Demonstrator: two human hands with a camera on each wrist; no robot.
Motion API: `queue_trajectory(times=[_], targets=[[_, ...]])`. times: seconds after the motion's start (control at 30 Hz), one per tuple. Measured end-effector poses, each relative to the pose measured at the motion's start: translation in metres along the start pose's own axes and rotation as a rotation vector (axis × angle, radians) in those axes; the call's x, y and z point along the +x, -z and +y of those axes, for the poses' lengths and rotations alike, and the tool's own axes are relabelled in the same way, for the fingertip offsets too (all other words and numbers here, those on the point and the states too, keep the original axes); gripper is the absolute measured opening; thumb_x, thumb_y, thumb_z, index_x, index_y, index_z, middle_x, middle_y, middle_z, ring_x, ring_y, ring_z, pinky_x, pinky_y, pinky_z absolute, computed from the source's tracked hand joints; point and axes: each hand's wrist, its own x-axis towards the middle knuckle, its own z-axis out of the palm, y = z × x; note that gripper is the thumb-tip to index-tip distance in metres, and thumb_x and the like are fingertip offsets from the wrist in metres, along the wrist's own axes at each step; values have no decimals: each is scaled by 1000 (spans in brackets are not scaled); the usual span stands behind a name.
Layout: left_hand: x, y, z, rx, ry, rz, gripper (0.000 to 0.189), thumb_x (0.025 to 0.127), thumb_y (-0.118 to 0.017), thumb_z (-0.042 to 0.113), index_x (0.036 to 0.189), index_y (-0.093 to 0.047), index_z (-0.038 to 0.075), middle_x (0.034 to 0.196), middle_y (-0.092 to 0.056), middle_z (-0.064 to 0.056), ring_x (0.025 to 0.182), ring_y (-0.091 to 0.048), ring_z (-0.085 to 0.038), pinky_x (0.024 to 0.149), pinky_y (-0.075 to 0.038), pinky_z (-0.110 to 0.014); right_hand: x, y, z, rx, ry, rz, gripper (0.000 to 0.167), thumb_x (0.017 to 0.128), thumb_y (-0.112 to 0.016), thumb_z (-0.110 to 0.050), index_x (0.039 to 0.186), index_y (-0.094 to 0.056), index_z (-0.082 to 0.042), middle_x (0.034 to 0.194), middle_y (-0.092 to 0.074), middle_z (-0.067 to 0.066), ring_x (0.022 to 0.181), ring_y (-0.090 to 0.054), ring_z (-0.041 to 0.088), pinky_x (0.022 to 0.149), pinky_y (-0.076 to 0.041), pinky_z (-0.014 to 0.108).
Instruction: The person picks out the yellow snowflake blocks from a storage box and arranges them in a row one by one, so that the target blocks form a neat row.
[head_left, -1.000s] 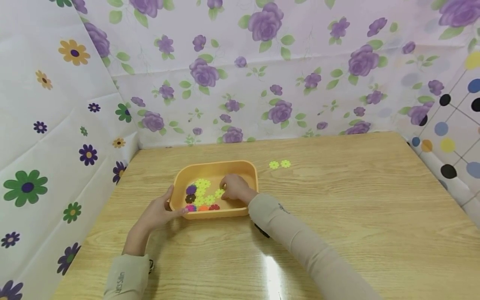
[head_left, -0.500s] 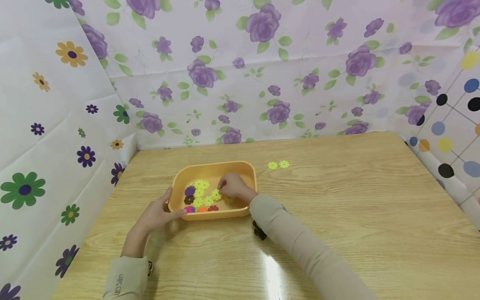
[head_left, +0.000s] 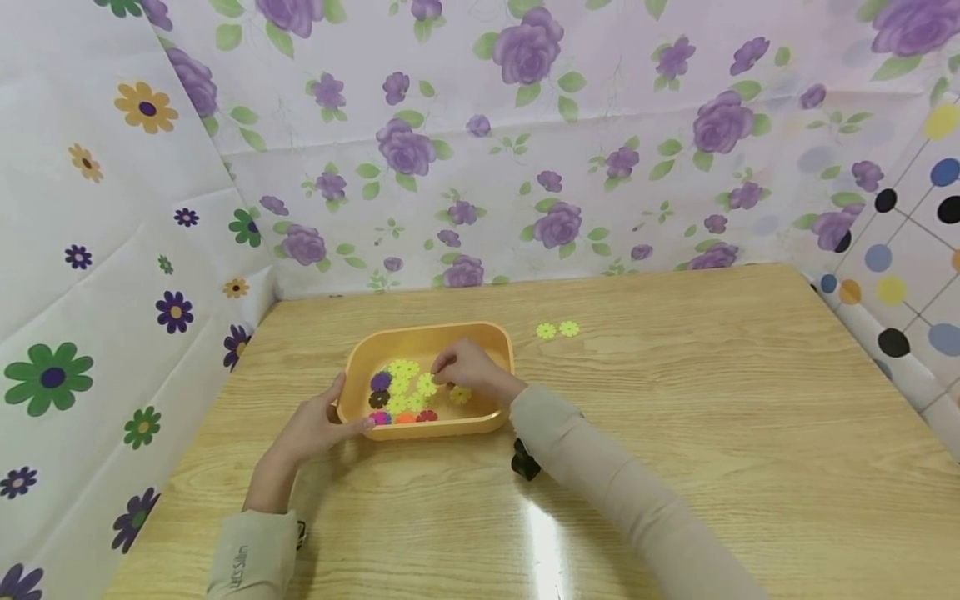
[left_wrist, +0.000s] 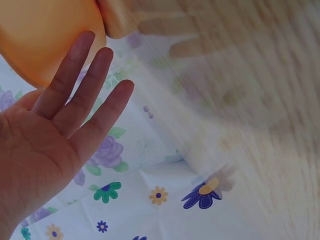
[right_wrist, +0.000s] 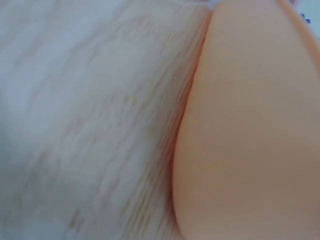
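Orange tray (head_left: 420, 340) sits left of centre on the wood-grain table (head_left: 712, 375). Left hand (head_left: 311, 427) braces its left end: fingers spread and nearly straight, thumb along the front rim, steadying more than clasping. Right hand (head_left: 474, 371) is inside the tray, fingers bent, thumb and fingertips apparently pinching the edge of 1 yellow flower piece (head_left: 426, 384). The right wrist view shows only tray wall and table, so no closer check on that pinch.

A loose yellow piece (head_left: 460, 395) lies on the tray floor below the right hand; a yellow cluster (head_left: 400, 387) is just left of the fingertips. Purple piece (head_left: 381, 381) and dark brown piece (head_left: 378, 399) border the cluster; red piece (head_left: 427, 416) lies near the front wall.

My reading of the step: yellow pieces handled singly. A light pinch at the petals suits such thin pieces; slide clear of the cluster first, lest 2 come together. Firm left thumb keeps the tray from skidding.

Edges: right sleeve (head_left: 570, 433) passes near the tray's front-right corner; any lift must clear that rim. Behind and right, 2 yellow pieces (head_left: 546, 331) lie apart from the tray, easily brushed. Most room is to the right; patterned back wall (head_left: 510, 200) limits reach behind.
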Motion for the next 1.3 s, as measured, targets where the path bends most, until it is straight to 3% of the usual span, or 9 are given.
queue_trajectory(times=[0.2, 0.4, 0.63, 0.93, 1.13, 1.3], targets=[[0, 0, 0, -14, -7, 1, 96, 81, -67, 39, 142, -9, -7, 125, -46, -32, 95, -59, -29, 81, -45, -44, -6, 3, -5, 68, 4, -18, 8, 82, -65, -4, 88, -68, 1, 91, -63, 8, 72, -62, 28, 69, -50, 35], [0, -1, 0, -14, -5, -2, 98, 80, -67, 42, 142, -9, -7, 125, -46, -32, 94, -59, -27, 81, -45, -43, -14, 13, -7, 65, 49, -24, 9, 82, -65, -5, 89, -67, 0, 86, -63, 6, 68, -61, 22, 66, -49, 33], [-1, -1, -1, -3, -5, 6, 99, 80, -67, 44, 142, -10, -7, 122, -48, -32, 89, -59, -23, 79, -46, -41, -15, 21, -5, 77, 24, 8, 13, 81, -66, -5, 93, -67, 2, 76, -64, 8, 66, -60, 24, 58, -44, 35], [-1, -1, -3, -25, -4, 4, 99, 80, -68, 42, 143, -8, -6, 117, -53, -30, 86, -60, -22, 77, -46, -40, -22, 32, -3, 109, 28, 11, 13, 82, -64, -6, 93, -66, 2, 75, -64, 5, 61, -56, 15, 61, -44, 38], [0, -2, -1, -9, 4, -1, 98, 81, -67, 42, 143, -8, -6, 127, -44, -32, 97, -58, -30, 83, -44, -45, -27, 41, -2, 115, 28, 39, 13, 83, -64, -6, 94, -66, 0, 77, -63, 6, 66, -59, 22, 55, -41, 27], [-1, -2, -1, -23, 12, -2, 99, 80, -67, 43, 143, -8, -5, 124, -47, -31, 94, -59, -27, 82, -45, -44, -32, 51, -2, 142, 16, 56, 14, 84, -63, -5, 96, -66, 2, 78, -63, 6, 68, -58, 26, 55, -42, 26]])
